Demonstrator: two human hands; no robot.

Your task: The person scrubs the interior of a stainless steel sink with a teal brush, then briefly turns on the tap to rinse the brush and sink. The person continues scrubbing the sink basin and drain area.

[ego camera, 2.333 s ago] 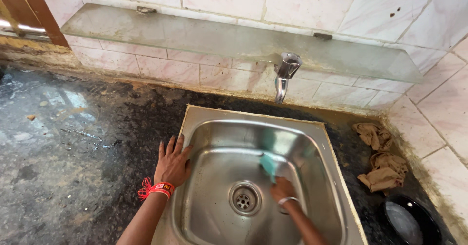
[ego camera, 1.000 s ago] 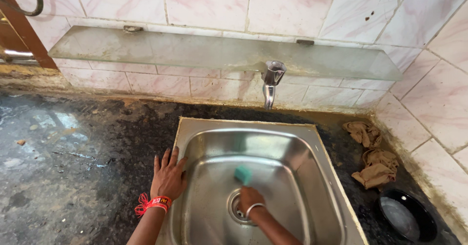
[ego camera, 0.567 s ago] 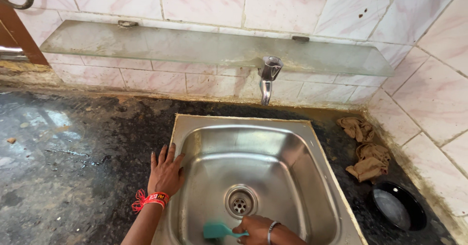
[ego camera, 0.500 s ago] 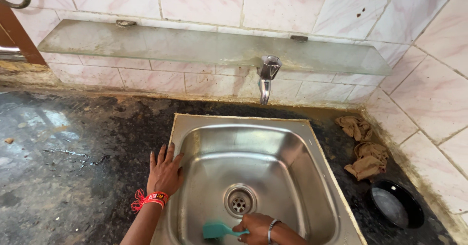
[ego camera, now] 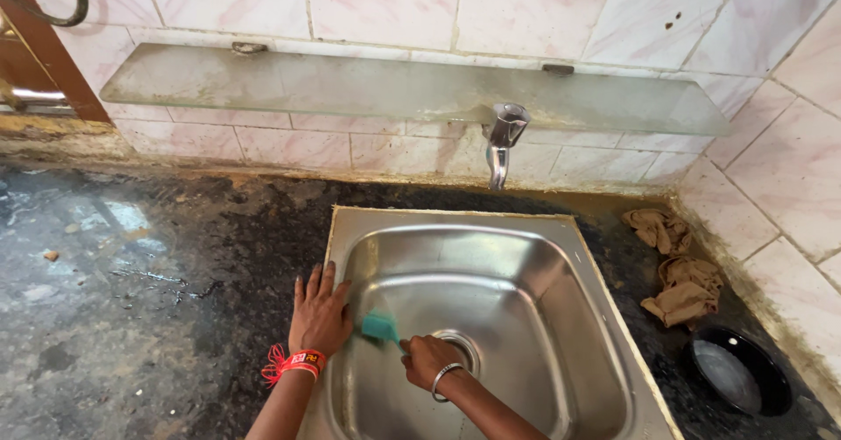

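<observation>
Steel sink (ego camera: 604,317): square basin set into the dark stone desk (ego camera: 131,317), its rim stained at the edges. The round drain is partly covered by the right hand.

Right hand (ego camera: 429,361): down in the basin, fingers closed around the handle of a teal brush (ego camera: 380,325). A metal bangle sits on the wrist.

Teal brush: its head is pressed to the left inner wall of the sink, just beside the left hand's fingertips, and its handle runs back into the right fist.

Left hand (ego camera: 320,317): laid flat with fingers spread on the sink's left rim, holding nothing, the fingertips curling over the edge towards the basin. A red band and red thread are tied at the wrist.

Tap (ego camera: 501,142): chrome, fixed to the tiled wall above the back of the sink; no water shows.

Glass shelf (ego camera: 263,81): long and cloudy, mounted on the pink-veined wall tiles above the tap.

Brown cloths (ego camera: 679,269): crumpled pieces lying on the desk to the right of the sink, near the wall.

Black bowl (ego camera: 740,379): on the desk in the right corner, just in front of the cloths.

Desk: dark, speckled and wet-looking on its left part, with small bits of debris.
</observation>
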